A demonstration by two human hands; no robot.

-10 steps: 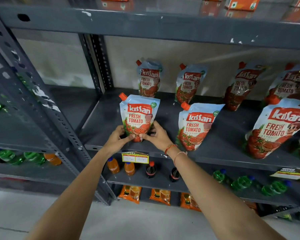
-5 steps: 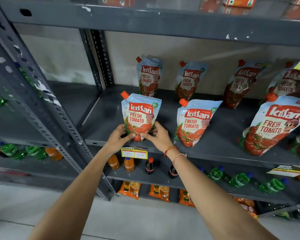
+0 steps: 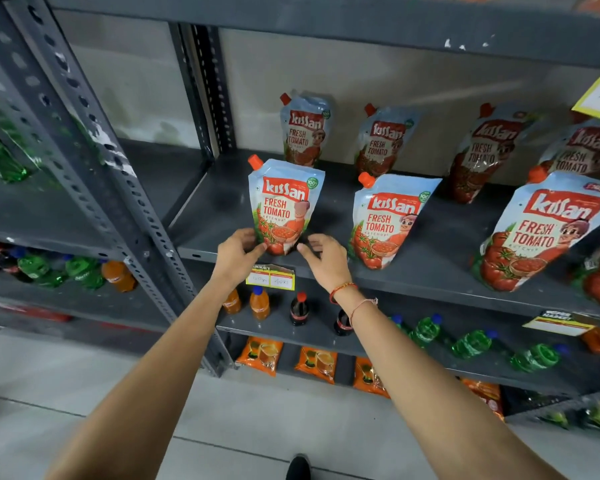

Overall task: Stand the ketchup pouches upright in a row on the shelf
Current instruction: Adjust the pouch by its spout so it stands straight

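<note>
Several Kissan ketchup pouches stand on the grey shelf [image 3: 219, 206]. The front-left pouch [image 3: 286, 206] stands upright near the front edge. My left hand [image 3: 238, 252] pinches its lower left corner. My right hand [image 3: 323, 254] hovers just off its lower right corner, fingers apart and holding nothing. Two more front pouches [image 3: 385, 220] [image 3: 541, 237] lean back to the right of it. A back row of pouches [image 3: 305, 133] [image 3: 381, 140] [image 3: 482, 150] leans against the wall.
A yellow price tag [image 3: 270, 277] hangs on the shelf edge under my hands. Small drink bottles [image 3: 260, 303] and green bottles [image 3: 471, 344] fill the shelf below, orange packets [image 3: 260, 355] the one under it. A perforated steel post [image 3: 125, 188] stands at left.
My right hand has come off the front-left pouch and spread its fingers. The pouch stays upright. The view has moved closer and shifted left.
</note>
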